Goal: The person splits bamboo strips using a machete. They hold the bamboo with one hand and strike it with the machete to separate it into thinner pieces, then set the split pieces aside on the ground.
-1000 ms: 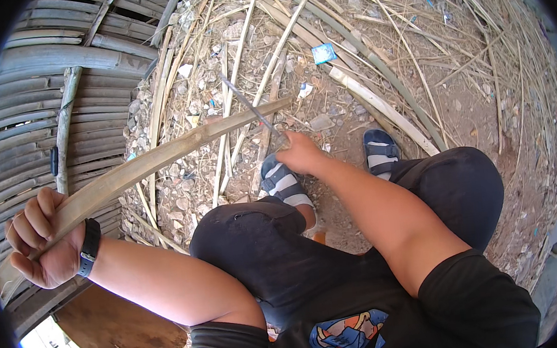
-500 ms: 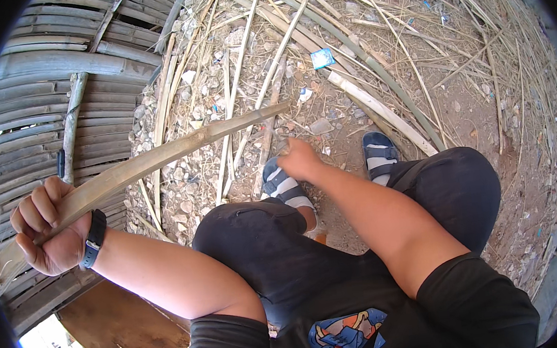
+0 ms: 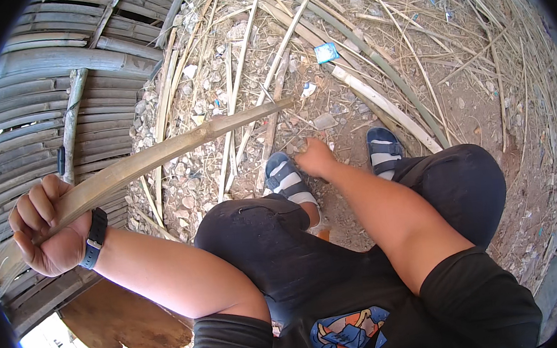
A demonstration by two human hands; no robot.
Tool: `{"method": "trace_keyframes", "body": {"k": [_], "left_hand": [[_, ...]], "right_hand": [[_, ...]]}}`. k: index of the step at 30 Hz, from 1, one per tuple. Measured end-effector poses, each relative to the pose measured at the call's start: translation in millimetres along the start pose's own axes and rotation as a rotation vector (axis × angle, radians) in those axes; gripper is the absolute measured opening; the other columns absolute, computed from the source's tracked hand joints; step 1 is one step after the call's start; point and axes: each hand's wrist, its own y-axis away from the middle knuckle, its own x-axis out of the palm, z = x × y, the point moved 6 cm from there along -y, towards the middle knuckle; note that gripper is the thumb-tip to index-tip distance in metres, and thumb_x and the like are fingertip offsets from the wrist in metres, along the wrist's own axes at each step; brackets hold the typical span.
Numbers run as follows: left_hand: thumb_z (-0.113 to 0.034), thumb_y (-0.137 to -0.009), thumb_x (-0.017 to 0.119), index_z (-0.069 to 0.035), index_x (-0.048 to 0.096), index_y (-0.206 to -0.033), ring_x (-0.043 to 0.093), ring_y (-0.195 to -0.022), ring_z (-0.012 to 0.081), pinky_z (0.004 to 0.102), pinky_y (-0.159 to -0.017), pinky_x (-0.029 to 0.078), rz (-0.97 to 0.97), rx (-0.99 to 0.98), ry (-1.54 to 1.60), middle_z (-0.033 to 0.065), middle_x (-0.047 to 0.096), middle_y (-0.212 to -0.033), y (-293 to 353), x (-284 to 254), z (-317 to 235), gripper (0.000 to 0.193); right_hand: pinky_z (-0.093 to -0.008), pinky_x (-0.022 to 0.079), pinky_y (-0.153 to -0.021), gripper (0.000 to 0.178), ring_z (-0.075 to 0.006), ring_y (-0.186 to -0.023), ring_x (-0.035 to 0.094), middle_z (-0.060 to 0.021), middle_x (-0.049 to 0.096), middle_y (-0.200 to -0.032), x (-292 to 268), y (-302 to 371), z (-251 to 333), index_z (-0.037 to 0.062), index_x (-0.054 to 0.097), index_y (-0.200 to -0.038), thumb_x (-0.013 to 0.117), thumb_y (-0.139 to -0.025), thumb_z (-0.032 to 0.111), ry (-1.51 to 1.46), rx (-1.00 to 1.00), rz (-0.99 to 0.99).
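Observation:
My left hand (image 3: 48, 227) is closed around the near end of a long, curved split bamboo strip (image 3: 177, 146), with a black wristband just behind the grip. The strip slants up and to the right over the stony ground, and its far tip ends above my feet. My right hand (image 3: 317, 157) reaches down between my two blue-and-white sandals (image 3: 285, 177), a little below the strip's tip and apart from it. Its fingers curl away from the camera, so what they hold, if anything, is hidden.
A stack of grey bamboo poles (image 3: 41, 108) fills the left side. Loose bamboo strips and dry stalks (image 3: 378, 99) lie across the stony dirt ahead. A blue scrap of litter (image 3: 325, 52) sits farther out. A brown board (image 3: 126, 320) lies under my left arm.
My left hand has lifted the strip's near end slightly. My right hand has shifted a little down and right, away from the strip's tip.

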Motion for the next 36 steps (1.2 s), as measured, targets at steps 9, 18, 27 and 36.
{"method": "trace_keyframes", "body": {"k": [9,18,27,36], "left_hand": [[-0.02,-0.079,0.066,-0.02,0.043,-0.064,0.032,-0.051,0.0102,0.03,-0.059,0.023,-0.034,0.0,-0.005,-0.0072,0.035,-0.056,0,3,-1,0.027],[-0.019,-0.079,0.065,-0.02,0.044,-0.062,0.033,-0.051,0.0101,0.0304,-0.059,0.024,-0.038,-0.02,-0.007,-0.0071,0.035,-0.056,2,-5,-4,0.027],[-0.019,-0.082,0.063,-0.016,0.05,-0.064,0.033,-0.052,0.0107,0.0307,-0.059,0.024,-0.115,0.032,-0.039,-0.0058,0.035,-0.057,1,-27,-7,0.022],[-0.02,-0.081,0.064,-0.018,0.048,-0.062,0.032,-0.052,0.0104,0.0302,-0.059,0.024,-0.086,0.018,-0.054,-0.0059,0.035,-0.058,2,-9,-3,0.025]], "right_hand": [[-0.0494,0.052,-0.084,0.035,-0.0432,-0.094,0.066,-0.0276,0.068,-0.095,26,21,29,-0.0032,0.06,-0.099,0.066,-0.076,0.022,-0.448,0.128,0.06],[-0.0503,0.052,-0.071,0.033,-0.0406,-0.08,0.067,-0.0232,0.067,-0.083,-1,61,146,-0.0015,0.055,-0.104,0.066,-0.08,0.018,-0.015,-0.481,-0.001],[-0.0454,0.052,-0.088,0.039,-0.0403,-0.099,0.066,-0.0264,0.067,-0.104,-2,17,32,-0.0014,0.059,-0.112,0.065,-0.079,0.019,-0.007,0.016,0.019],[-0.0505,0.052,-0.073,0.036,-0.0416,-0.081,0.067,-0.0235,0.068,-0.088,-1,63,148,0.0007,0.056,-0.109,0.067,-0.08,0.018,-0.076,-0.554,0.117]]}}
